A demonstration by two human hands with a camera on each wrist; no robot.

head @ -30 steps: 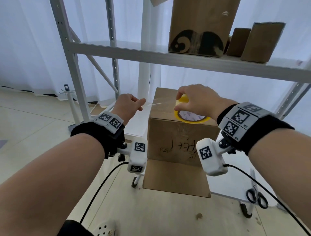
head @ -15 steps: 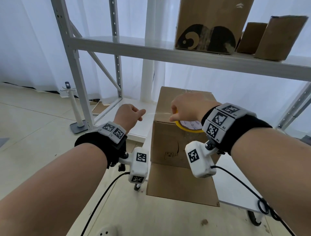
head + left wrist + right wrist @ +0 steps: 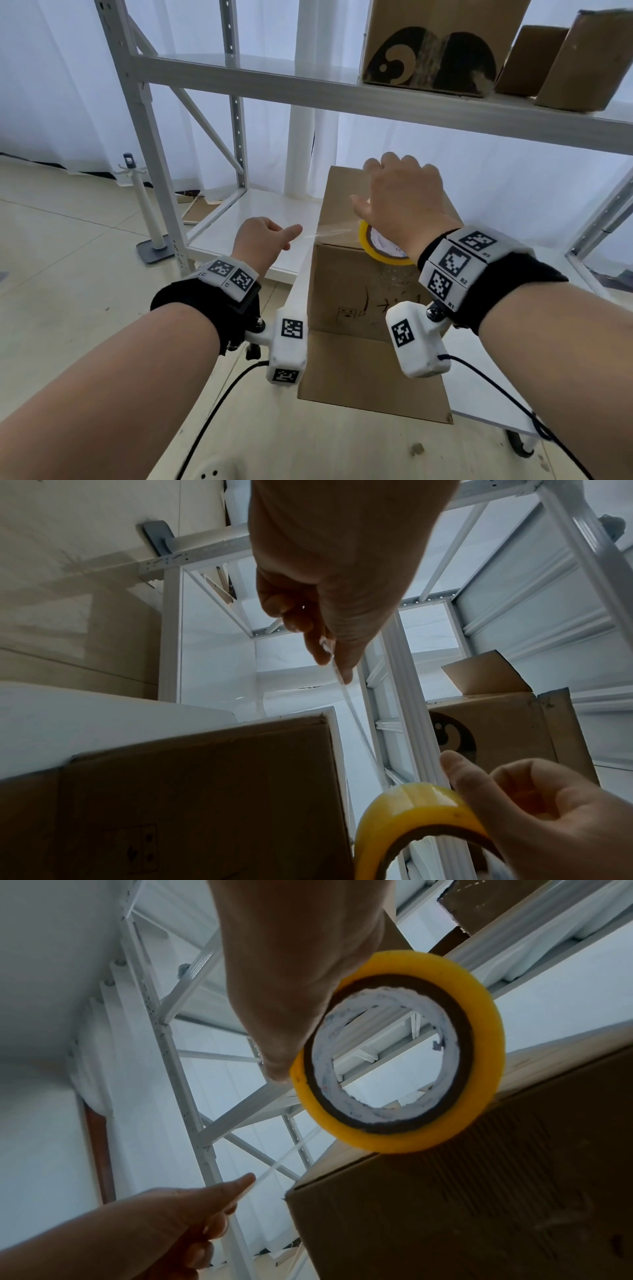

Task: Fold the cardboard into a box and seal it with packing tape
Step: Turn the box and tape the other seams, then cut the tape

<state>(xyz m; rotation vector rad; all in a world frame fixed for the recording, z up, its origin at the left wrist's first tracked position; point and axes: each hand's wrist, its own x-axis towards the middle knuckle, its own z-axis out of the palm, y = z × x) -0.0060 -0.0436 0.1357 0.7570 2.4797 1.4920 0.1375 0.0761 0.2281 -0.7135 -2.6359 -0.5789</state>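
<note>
Clear tape strip runs taut from the left hand, which pinches its free end left of the box, to the yellow roll gripped in the right hand above the box's top, likely poised for sealing.

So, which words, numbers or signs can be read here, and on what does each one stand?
"R2": right wrist band.
"R1": same band.
Black scribbles on the box: not readable.
Print inside the tape roll: too blurred.
Square codes on the wrists: no words.
</note>
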